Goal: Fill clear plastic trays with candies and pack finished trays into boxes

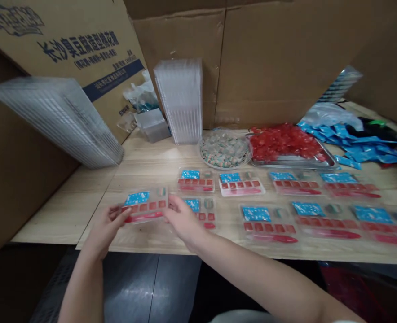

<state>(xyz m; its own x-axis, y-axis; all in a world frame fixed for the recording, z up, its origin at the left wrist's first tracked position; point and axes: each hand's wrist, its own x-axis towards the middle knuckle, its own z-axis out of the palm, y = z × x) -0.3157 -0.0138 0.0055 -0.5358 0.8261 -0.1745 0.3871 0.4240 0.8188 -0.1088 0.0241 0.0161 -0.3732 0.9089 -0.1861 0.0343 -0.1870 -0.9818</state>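
Between my two hands I hold a clear plastic tray (153, 207) slightly above the table's front. In it lie a blue packet (137, 198), a row of several red squares, a pink stick-like piece (144, 217) and a small round piece. My left hand (112, 220) pinches the tray's left end, thumb on top. Its right end is gripped by my right hand (181, 217), whose fingertips are partly hidden. Just behind my right hand, partly covered by it, lies another filled tray (207, 206).
Several filled trays (269, 224) lie in two rows to the right. Behind them stand a round dish of small wrapped pieces (225, 150), a metal tray (299, 162) of red packets and blue packets (363, 143). Stacked clear trays (181, 101) and a leaning stack (67, 116) stand before cardboard boxes (269, 58).
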